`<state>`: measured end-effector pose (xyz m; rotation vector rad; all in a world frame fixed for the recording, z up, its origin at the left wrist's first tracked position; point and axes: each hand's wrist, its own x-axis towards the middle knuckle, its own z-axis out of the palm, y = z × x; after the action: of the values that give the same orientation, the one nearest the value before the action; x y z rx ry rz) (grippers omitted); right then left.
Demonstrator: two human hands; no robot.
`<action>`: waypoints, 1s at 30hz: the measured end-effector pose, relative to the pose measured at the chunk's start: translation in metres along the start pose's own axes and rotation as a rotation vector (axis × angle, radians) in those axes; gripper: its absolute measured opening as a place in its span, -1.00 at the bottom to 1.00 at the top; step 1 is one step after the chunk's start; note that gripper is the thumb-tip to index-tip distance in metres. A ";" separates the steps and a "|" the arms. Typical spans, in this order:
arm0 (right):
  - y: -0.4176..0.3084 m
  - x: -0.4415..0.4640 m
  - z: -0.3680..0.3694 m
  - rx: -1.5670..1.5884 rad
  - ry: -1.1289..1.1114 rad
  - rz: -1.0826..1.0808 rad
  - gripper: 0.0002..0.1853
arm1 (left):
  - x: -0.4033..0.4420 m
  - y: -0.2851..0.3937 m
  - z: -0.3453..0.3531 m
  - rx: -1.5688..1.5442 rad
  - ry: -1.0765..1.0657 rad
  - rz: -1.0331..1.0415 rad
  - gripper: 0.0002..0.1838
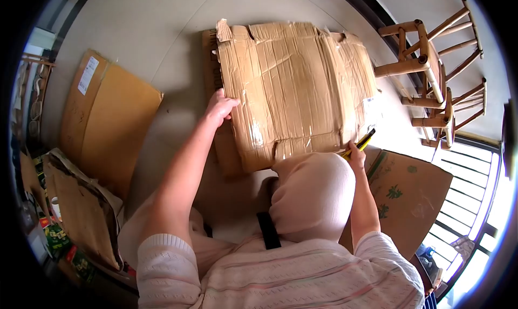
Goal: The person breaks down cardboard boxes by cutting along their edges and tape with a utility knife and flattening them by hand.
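A large flattened cardboard box (291, 82), wrinkled and crossed by clear tape, lies in front of my knees. Another brown cardboard sheet (224, 152) shows from beneath its left side. My left hand (220, 108) grips the box's left edge, thumb on top and fingers curled at the rim. At the near right corner, my right hand (356, 155) is closed around a yellow and black utility knife (365, 142), its dark end pointing up and right. My raised knee hides part of the box's near edge; whether the blade is out I cannot tell.
To the left lies a flat cardboard panel (118, 109) with a white label, and nearer me a torn cardboard piece (81, 201). A printed carton (410, 196) stands at right. Bamboo chairs (404, 66) are beyond the box's right end, near a barred window (464, 174).
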<state>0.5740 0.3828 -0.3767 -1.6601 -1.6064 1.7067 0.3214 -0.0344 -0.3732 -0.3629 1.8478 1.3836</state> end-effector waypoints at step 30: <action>-0.065 0.050 0.003 -0.898 0.020 -0.534 -0.62 | 0.026 -0.077 -0.058 -0.387 0.190 0.019 -0.68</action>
<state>0.5251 0.4441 -0.3511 -1.2926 -2.7117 0.7197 0.3290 -0.1097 -0.4385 -0.6945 1.7265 1.7742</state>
